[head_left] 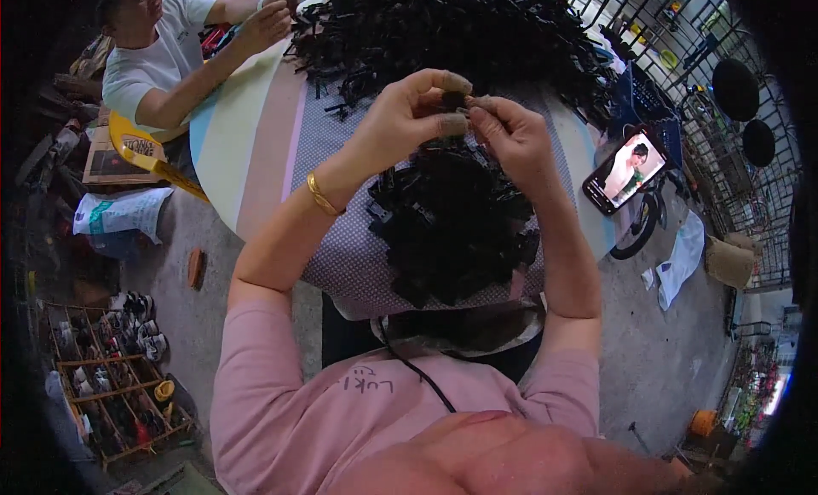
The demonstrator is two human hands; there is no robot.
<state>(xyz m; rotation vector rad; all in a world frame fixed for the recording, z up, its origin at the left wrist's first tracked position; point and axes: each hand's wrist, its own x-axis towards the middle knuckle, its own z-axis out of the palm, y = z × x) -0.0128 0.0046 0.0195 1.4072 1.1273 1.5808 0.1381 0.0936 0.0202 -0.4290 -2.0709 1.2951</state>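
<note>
Above the table, in front of me, both hands meet at a small black plastic part (454, 99). My left hand (409, 112), with a gold bracelet at the wrist, grips it between thumb and forefinger. Thumb and forefinger of my right hand (515, 137) are pinched together at the part's right end; what lies between them is too small to tell. Pale coverings wrap several fingertips. Below my hands, a pile of black plastic parts (452, 231) lies at the near edge of the patterned tabletop (341, 256).
A much larger heap of black parts (443, 35) covers the table's far side. At the right edge stands a phone (626, 169) with a lit screen. Another person (158, 65) sits at the far left, hands raised. A shoe rack (115, 384) stands on the floor, lower left.
</note>
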